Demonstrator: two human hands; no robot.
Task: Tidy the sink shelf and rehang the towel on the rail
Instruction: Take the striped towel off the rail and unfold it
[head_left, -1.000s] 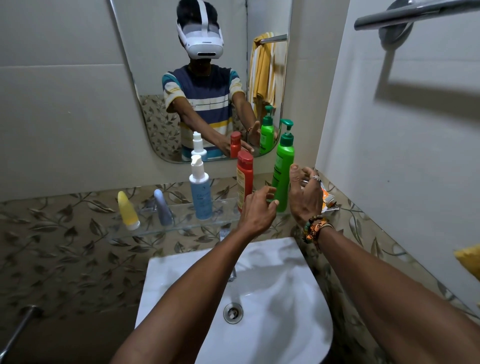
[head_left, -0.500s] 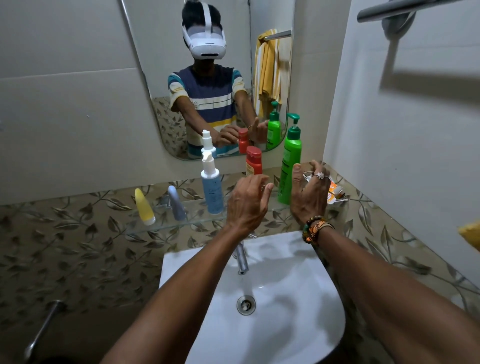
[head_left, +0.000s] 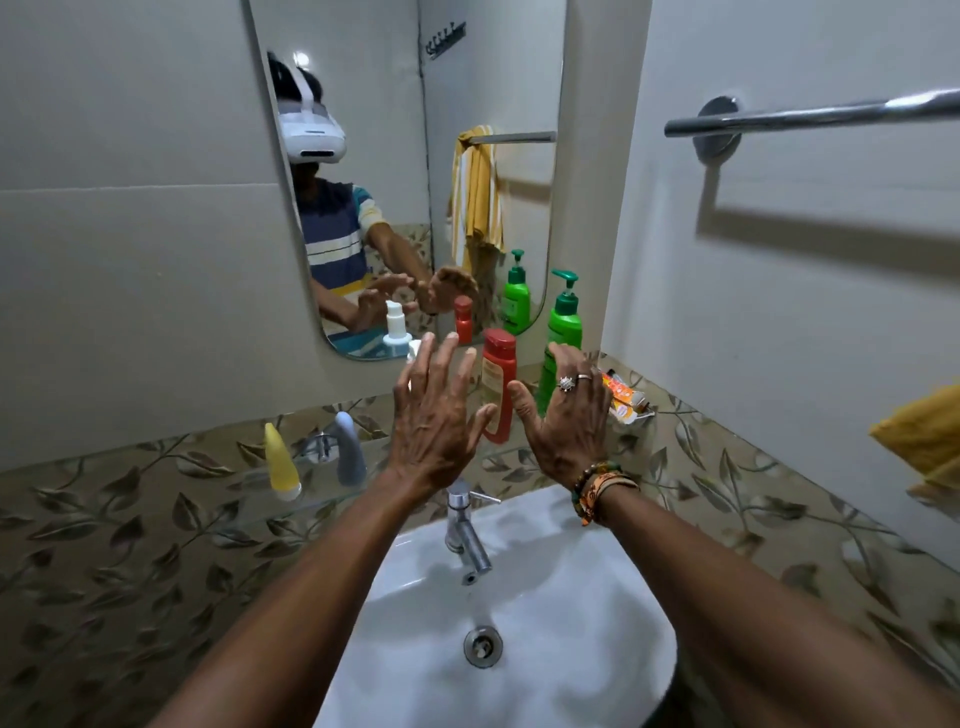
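Note:
My left hand (head_left: 434, 415) and my right hand (head_left: 569, 421) are held up side by side in front of the glass shelf (head_left: 332, 500), fingers spread, holding nothing. Between them a red bottle (head_left: 498, 382) stands upright on the shelf. A green pump bottle (head_left: 565, 322) stands behind my right hand. My left hand hides most of a white spray bottle (head_left: 413, 349). A yellow tube (head_left: 281, 462) and a grey tube (head_left: 349, 447) stand at the shelf's left end. The towel rail (head_left: 831, 113) on the right wall is bare. A yellow towel (head_left: 924, 441) shows at the right edge.
An orange packet (head_left: 623, 397) lies at the shelf's right end by the corner. The white sink (head_left: 571, 597) with its chrome tap (head_left: 465, 530) is below my forearms. A mirror (head_left: 415, 182) hangs behind the shelf.
Both hands have come off the bottles and opened with fingers spread. The view has tilted up and right, showing more of the rail.

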